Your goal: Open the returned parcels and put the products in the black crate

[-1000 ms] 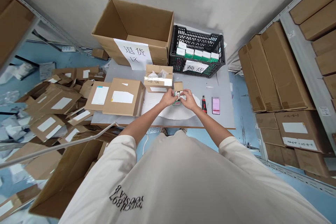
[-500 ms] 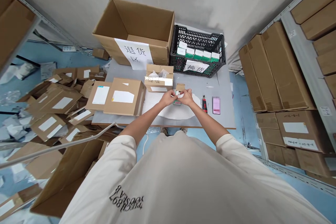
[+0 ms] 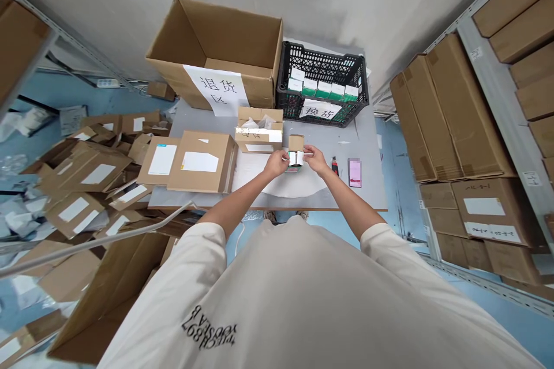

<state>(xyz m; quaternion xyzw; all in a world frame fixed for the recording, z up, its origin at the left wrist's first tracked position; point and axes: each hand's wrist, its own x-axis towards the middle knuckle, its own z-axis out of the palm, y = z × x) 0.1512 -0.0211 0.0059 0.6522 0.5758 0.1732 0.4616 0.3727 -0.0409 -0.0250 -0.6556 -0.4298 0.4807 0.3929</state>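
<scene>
A small green and white carton (image 3: 295, 169) stands on the white sheet (image 3: 281, 187), its brown inner lid raised at the back. White shows at its opened top. My left hand (image 3: 276, 165) is at the carton's left, with thumb and fingers closed on its edge or side flap. At the right side, my right hand (image 3: 315, 159) pinches the carton's other edge or flap. What lies inside the carton is too small to make out.
A red and black utility knife (image 3: 334, 166) and a phone (image 3: 355, 173) lie at the right. Behind stand a large open cardboard box (image 3: 173, 72), a black crate (image 3: 282, 89) with several small cartons (image 3: 324, 90), and a small open box (image 3: 259, 137). Closed boxes (image 3: 201, 155) stand left.
My hands have parted from close together over the carton to its two sides. The carton's top now shows opened between them. The camera view has shifted slightly.
</scene>
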